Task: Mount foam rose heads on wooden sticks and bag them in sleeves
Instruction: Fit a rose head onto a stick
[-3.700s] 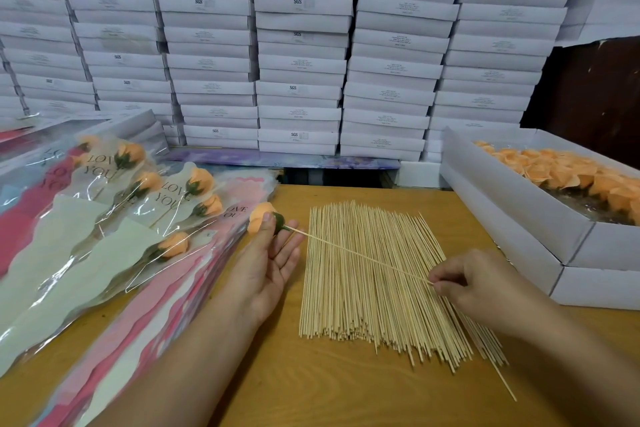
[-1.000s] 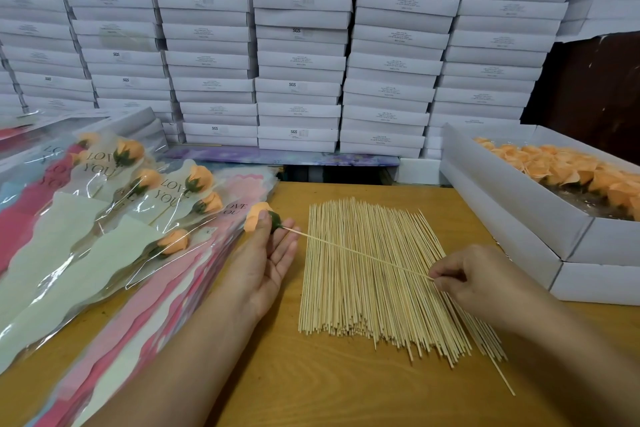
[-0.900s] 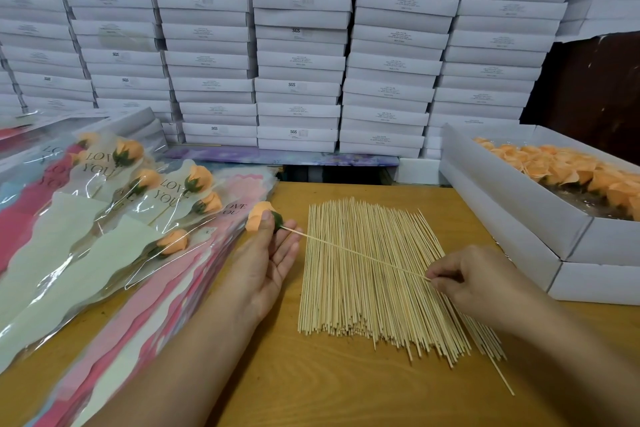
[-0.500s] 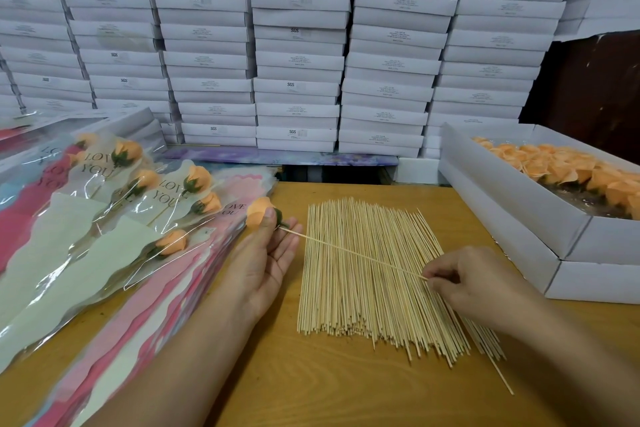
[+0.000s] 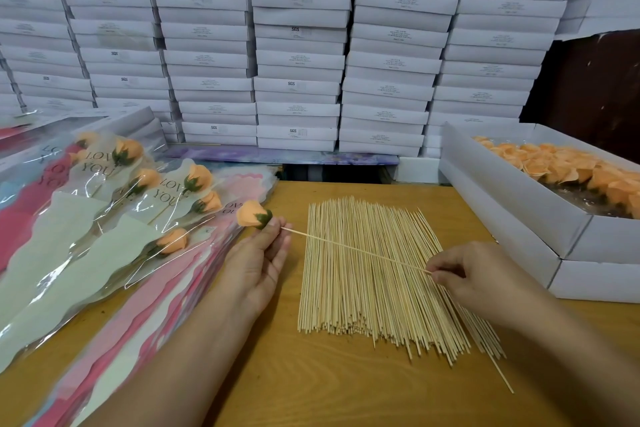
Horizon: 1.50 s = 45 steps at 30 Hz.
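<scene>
Left hand (image 5: 258, 265): palm up, forearm entering from the lower left, fingers nearly straight and extended forward, with the grip at the fingertips (image 5: 273, 224). Right hand (image 5: 474, 276): knuckles up, forearm entering from the lower right, fingers curled, thumb and forefinger pinched together at the hand's left edge.

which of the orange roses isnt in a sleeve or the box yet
The rose head gripped by the left hand, mounted on the stick the right hand pinches. The others lie inside sleeves or in the white box.
</scene>
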Each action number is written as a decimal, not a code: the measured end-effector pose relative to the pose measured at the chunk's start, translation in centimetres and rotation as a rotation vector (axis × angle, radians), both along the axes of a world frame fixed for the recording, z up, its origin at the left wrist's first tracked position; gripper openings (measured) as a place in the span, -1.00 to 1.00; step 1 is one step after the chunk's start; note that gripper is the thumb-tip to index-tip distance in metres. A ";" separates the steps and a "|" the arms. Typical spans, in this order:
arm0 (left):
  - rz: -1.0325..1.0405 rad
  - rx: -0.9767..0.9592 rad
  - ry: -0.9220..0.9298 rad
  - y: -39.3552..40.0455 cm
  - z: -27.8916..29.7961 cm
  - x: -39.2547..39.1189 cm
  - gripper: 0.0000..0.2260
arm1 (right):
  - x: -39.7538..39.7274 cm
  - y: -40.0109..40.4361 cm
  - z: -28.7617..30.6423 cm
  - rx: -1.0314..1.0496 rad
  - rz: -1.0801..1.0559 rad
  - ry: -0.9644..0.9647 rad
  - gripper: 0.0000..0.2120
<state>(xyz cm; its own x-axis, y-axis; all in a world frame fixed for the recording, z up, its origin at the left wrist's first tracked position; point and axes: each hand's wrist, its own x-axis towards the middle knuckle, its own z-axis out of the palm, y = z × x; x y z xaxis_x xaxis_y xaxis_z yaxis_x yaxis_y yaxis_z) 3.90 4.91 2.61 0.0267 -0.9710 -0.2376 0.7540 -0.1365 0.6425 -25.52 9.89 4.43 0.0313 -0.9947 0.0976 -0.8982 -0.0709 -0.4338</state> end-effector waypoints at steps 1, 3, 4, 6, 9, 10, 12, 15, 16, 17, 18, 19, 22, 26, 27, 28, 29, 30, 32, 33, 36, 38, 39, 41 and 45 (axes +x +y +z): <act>0.003 0.004 0.005 0.0 0.0 0.1 -0.94 | 0.0 0.0 0.1 -0.002 0.001 -0.003 -0.87; -0.002 0.008 0.011 -0.1 0.0 0.2 -0.94 | -0.1 0.0 0.2 -0.008 0.004 -0.001 -0.88; -0.009 0.007 0.011 0.0 0.1 0.2 -0.93 | 0.0 0.0 0.2 -0.008 0.004 0.001 -0.88; -0.022 0.006 0.006 0.0 0.0 0.1 -0.91 | 0.0 0.1 0.2 -0.005 0.003 0.008 -0.88; -0.022 0.003 0.004 0.1 0.0 0.0 -0.90 | 0.0 0.1 0.2 0.004 0.008 0.020 -0.87; -0.019 0.001 0.006 0.1 0.1 0.0 -0.90 | 0.0 0.1 0.3 0.004 0.007 0.012 -0.87; -0.010 -0.003 0.007 0.1 0.1 0.0 -0.90 | 0.0 0.2 0.3 0.001 -0.001 -0.006 -0.87; -0.003 -0.001 0.010 0.2 0.2 0.1 -0.89 | -0.1 0.1 0.3 0.016 -0.003 0.000 -0.88; -0.003 0.000 0.008 0.2 0.2 0.1 -0.89 | -0.1 0.0 0.3 0.020 -0.001 0.002 -0.88; -0.004 0.002 0.006 0.2 0.2 0.1 -0.89 | -0.1 0.0 0.3 0.021 0.000 0.003 -0.88; -0.005 0.004 0.003 0.3 0.3 0.0 -0.89 | -0.2 0.0 0.3 0.019 0.003 0.007 -0.88; -0.004 0.005 0.000 0.3 0.3 0.0 -0.89 | -0.2 0.0 0.3 0.015 0.010 0.017 -0.88; -0.003 0.009 -0.003 0.3 0.3 0.0 -0.89 | -0.2 0.0 0.2 0.001 0.015 0.047 -0.86; -0.009 0.009 0.006 0.2 0.2 0.1 -0.88 | -0.1 0.0 0.2 -0.005 0.007 0.043 -0.87; -0.012 0.008 0.006 0.1 0.2 0.1 -0.88 | -0.1 0.0 0.2 -0.009 0.005 0.045 -0.87; -0.016 0.007 0.006 0.1 0.2 0.1 -0.88 | -0.2 0.0 0.1 -0.012 -0.001 0.046 -0.86; -0.019 0.007 0.007 0.1 0.1 0.1 -0.88 | -0.2 0.0 0.1 -0.011 -0.008 0.046 -0.86; -0.021 0.007 0.009 0.0 0.1 0.1 -0.88 | -0.2 0.0 0.1 -0.006 -0.017 0.043 -0.87; -0.025 0.005 0.013 -0.1 0.0 0.2 -0.87 | -0.1 0.1 0.1 0.002 -0.028 0.026 -0.89; -0.028 0.004 0.015 -0.1 -0.1 0.2 -0.86 | 0.0 0.1 0.2 0.001 -0.030 0.018 -0.90; -0.031 0.003 0.018 -0.1 -0.1 0.2 -0.86 | 0.2 0.3 0.3 0.001 -0.025 0.014 -0.90; -0.030 0.002 0.018 -0.1 -0.1 0.2 -0.86 | 0.3 0.3 0.4 -0.002 -0.024 0.010 -0.89; -0.030 0.002 0.015 -0.1 -0.2 0.2 -0.86 | 0.3 0.2 0.3 -0.005 -0.023 0.005 -0.89; -0.033 0.003 0.009 -0.1 -0.2 0.2 -0.85 | 0.3 0.2 0.3 -0.014 -0.019 0.001 -0.87; -0.020 0.005 0.012 -0.2 -0.3 0.3 -0.86 | 0.7 0.4 0.1 -0.010 0.017 0.011 -0.87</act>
<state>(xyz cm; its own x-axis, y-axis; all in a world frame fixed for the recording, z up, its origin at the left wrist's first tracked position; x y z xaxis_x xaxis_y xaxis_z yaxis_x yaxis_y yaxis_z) 4.20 4.70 2.35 0.0040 -0.9702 -0.2422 0.7590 -0.1547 0.6325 -24.82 10.29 4.53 0.0496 -0.9930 0.1072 -0.9014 -0.0907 -0.4233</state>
